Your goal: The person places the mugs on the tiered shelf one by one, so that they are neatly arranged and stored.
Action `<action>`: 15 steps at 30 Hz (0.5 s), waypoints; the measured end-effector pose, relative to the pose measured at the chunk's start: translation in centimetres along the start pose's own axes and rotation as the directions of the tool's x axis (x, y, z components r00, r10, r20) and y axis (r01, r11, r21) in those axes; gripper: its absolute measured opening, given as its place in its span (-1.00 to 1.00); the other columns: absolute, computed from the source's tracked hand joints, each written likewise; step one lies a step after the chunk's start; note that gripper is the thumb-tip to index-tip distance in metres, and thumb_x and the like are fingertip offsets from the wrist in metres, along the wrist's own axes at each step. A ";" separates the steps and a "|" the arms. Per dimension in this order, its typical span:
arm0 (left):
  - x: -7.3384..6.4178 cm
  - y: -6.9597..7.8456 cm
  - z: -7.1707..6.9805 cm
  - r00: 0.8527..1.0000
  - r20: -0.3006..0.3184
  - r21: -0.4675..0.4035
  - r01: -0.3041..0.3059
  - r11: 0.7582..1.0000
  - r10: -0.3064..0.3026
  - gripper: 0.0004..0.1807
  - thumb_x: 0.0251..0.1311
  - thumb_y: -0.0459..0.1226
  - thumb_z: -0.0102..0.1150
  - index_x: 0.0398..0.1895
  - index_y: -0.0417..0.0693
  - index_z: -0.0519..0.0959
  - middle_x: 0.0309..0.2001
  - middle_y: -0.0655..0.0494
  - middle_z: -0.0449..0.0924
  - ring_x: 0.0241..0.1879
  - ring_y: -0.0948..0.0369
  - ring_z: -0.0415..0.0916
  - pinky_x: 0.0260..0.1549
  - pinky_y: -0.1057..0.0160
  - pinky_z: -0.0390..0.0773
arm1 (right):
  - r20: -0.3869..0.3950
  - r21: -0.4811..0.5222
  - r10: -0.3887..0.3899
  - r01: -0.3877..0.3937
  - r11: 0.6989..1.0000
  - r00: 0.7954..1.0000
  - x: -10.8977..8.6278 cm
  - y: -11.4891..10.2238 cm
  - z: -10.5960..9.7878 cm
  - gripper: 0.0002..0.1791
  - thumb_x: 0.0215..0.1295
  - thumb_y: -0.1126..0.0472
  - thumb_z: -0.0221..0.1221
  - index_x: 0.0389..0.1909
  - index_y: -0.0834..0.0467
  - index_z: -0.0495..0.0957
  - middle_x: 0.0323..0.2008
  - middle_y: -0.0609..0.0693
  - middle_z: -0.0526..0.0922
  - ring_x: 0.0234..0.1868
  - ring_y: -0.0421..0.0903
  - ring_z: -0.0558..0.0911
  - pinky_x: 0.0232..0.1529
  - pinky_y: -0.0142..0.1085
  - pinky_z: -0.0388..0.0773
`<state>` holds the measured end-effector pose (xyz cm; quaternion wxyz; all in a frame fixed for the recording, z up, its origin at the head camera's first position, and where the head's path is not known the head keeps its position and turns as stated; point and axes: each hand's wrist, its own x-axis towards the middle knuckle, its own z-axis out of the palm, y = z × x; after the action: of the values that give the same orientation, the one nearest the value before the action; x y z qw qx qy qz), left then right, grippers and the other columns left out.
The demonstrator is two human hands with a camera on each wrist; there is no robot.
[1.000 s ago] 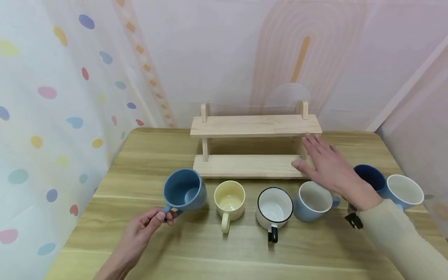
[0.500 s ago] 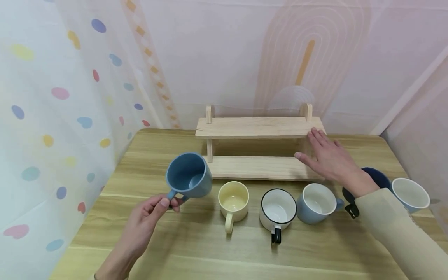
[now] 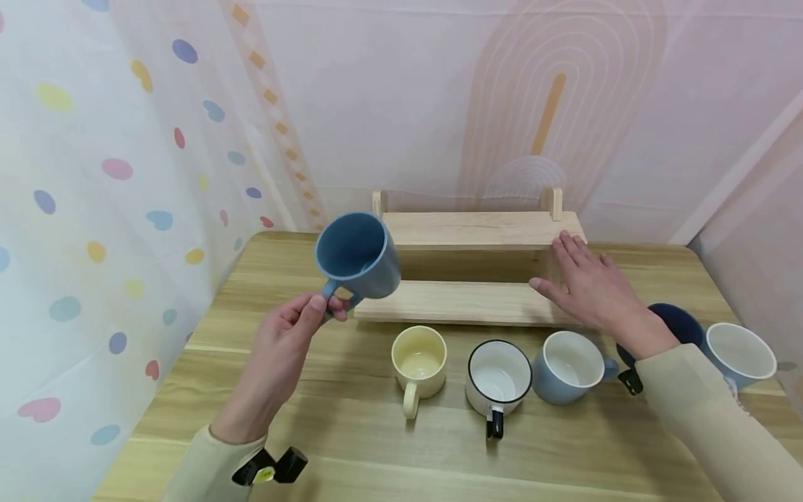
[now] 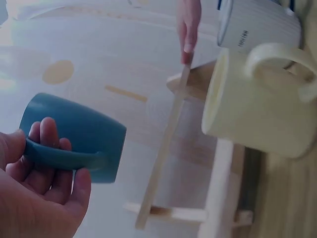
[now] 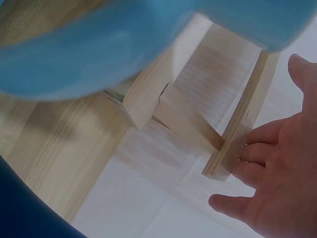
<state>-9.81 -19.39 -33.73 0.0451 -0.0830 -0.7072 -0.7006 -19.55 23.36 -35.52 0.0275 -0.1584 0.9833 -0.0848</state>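
Observation:
My left hand (image 3: 285,348) holds a blue mug (image 3: 366,261) by its handle, in the air before the left end of a two-tier wooden rack (image 3: 483,303). In the left wrist view the fingers curl round the handle of this blue mug (image 4: 74,129). At the rack's right end my right hand (image 3: 590,286) rests its straight fingertips on the upper shelf (image 3: 470,229). The right wrist view shows these fingers (image 5: 255,153) against the shelf board (image 5: 242,131). Nearest the held mug on the table is a yellow mug (image 3: 419,355).
A white mug with a black rim (image 3: 498,376) and a light blue mug (image 3: 564,369) stand before the rack. Farther right, partly behind my right arm, are a dark blue mug (image 3: 680,324) and a white-and-blue mug (image 3: 740,355). Patterned curtains (image 3: 401,104) hang behind the wooden table (image 3: 376,446).
My left hand has lifted the blue mug up and forward toward the rack's left end. The right hand has settled onto the upper shelf's right end. The head view has shifted slightly.

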 end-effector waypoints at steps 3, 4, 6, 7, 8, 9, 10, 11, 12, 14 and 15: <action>1.3 0.6 0.7 1.000 -0.029 -0.042 0.009 0.999 -0.010 -0.69 0.60 -0.19 0.01 -0.18 -0.16 0.69 -0.32 0.15 0.70 -0.02 0.13 0.64 0.25 0.23 0.50 | 0.005 -0.009 0.000 0.000 1.000 1.000 0.1 -0.2 0.1 0.06 0.56 -0.41 -0.19 0.61 0.42 -0.10 0.62 0.38 -0.16 0.61 0.34 -0.05 0.45 0.41 -0.03; 1.7 0.7 0.9 0.999 -0.036 -0.054 0.011 0.999 -0.013 -0.70 0.60 -0.19 0.01 -0.17 -0.16 0.69 -0.32 0.15 0.70 -0.02 0.12 0.64 0.26 0.22 0.50 | 0.006 -0.011 0.001 -0.001 1.000 1.000 0.1 -0.2 0.2 0.06 0.56 -0.41 -0.19 0.61 0.42 -0.10 0.62 0.38 -0.16 0.61 0.34 -0.06 0.45 0.41 -0.03; 2.6 0.9 1.3 0.999 -0.049 -0.071 0.014 0.997 -0.017 -0.70 0.59 -0.18 0.02 -0.16 -0.16 0.69 -0.31 0.14 0.70 -0.02 0.12 0.63 0.28 0.20 0.50 | 0.002 -0.017 0.000 0.000 1.000 1.000 0.1 -0.3 0.3 0.07 0.56 -0.41 -0.19 0.60 0.43 -0.10 0.61 0.39 -0.16 0.60 0.35 -0.05 0.45 0.41 -0.01; 3.1 0.9 1.5 0.998 -0.051 -0.076 0.015 0.997 -0.019 -0.70 0.60 -0.18 0.02 -0.15 -0.17 0.69 -0.31 0.15 0.71 -0.02 0.11 0.62 0.29 0.19 0.49 | -0.001 -0.016 -0.001 0.001 1.000 1.000 0.1 -0.3 0.3 0.07 0.56 -0.42 -0.19 0.60 0.43 -0.10 0.61 0.39 -0.16 0.60 0.34 -0.05 0.44 0.41 0.00; 3.5 0.9 1.6 0.998 -0.056 -0.085 0.014 0.996 -0.019 -0.70 0.59 -0.18 0.03 -0.15 -0.18 0.69 -0.31 0.15 0.71 -0.02 0.11 0.62 0.30 0.18 0.48 | -0.005 -0.014 -0.001 0.001 1.000 1.000 0.1 -0.4 0.3 0.07 0.56 -0.41 -0.18 0.60 0.43 -0.10 0.61 0.39 -0.16 0.60 0.34 -0.04 0.45 0.41 0.01; 4.0 1.0 1.7 0.998 -0.061 -0.090 0.012 0.996 -0.018 -0.71 0.59 -0.18 0.03 -0.14 -0.18 0.68 -0.30 0.15 0.71 -0.02 0.11 0.62 0.31 0.17 0.48 | -0.012 -0.012 -0.002 0.002 1.000 1.000 0.1 -0.4 0.4 0.06 0.56 -0.41 -0.17 0.60 0.43 -0.09 0.61 0.39 -0.15 0.60 0.34 -0.04 0.45 0.40 0.01; 4.4 0.9 1.9 0.998 -0.064 -0.091 0.010 0.996 -0.016 -0.71 0.59 -0.18 0.03 -0.12 -0.19 0.67 -0.30 0.15 0.72 -0.02 0.11 0.62 0.32 0.16 0.47 | -0.018 -0.011 -0.004 0.004 1.000 1.000 0.1 -0.5 0.4 0.06 0.56 -0.41 -0.17 0.60 0.44 -0.08 0.61 0.39 -0.14 0.60 0.35 -0.03 0.44 0.40 0.02; 4.8 0.9 2.0 0.998 -0.067 -0.089 0.005 0.996 -0.011 -0.71 0.59 -0.18 0.03 -0.11 -0.20 0.67 -0.30 0.16 0.72 -0.02 0.11 0.63 0.32 0.15 0.47 | -0.024 -0.008 -0.006 0.006 1.000 1.000 0.1 -0.5 0.5 0.07 0.56 -0.41 -0.17 0.60 0.44 -0.08 0.61 0.39 -0.14 0.60 0.34 -0.03 0.44 0.40 0.03; 5.2 0.9 2.2 0.998 -0.070 -0.090 0.000 0.996 -0.007 -0.71 0.59 -0.18 0.03 -0.10 -0.21 0.66 -0.30 0.16 0.72 -0.01 0.11 0.63 0.32 0.14 0.47 | -0.029 -0.005 -0.006 0.006 1.000 1.000 0.1 -0.5 0.5 0.07 0.55 -0.41 -0.17 0.60 0.44 -0.07 0.61 0.39 -0.13 0.60 0.34 -0.03 0.45 0.39 0.04; 5.9 0.7 2.5 0.997 -0.072 -0.096 -0.013 0.995 0.006 -0.70 0.59 -0.18 0.04 -0.09 -0.23 0.66 -0.30 0.17 0.72 -0.01 0.12 0.63 0.32 0.12 0.47 | -0.034 -0.003 -0.006 0.006 1.000 0.999 0.1 -0.6 0.5 0.06 0.56 -0.41 -0.17 0.60 0.44 -0.08 0.61 0.39 -0.13 0.61 0.33 -0.04 0.45 0.38 0.04; 6.2 0.6 2.6 0.997 -0.074 -0.095 -0.020 0.995 0.013 -0.70 0.59 -0.18 0.04 -0.09 -0.23 0.65 -0.30 0.17 0.72 0.00 0.12 0.63 0.32 0.12 0.47 | -0.036 -0.002 -0.006 0.006 1.000 0.999 0.2 -0.6 0.6 0.06 0.56 -0.40 -0.18 0.60 0.44 -0.08 0.61 0.39 -0.13 0.61 0.33 -0.04 0.45 0.38 0.04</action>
<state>-15.68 -16.44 -32.05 0.0727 -0.0654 -0.6699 -0.7359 -19.49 22.65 -35.99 0.0096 -0.1600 0.9832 -0.0868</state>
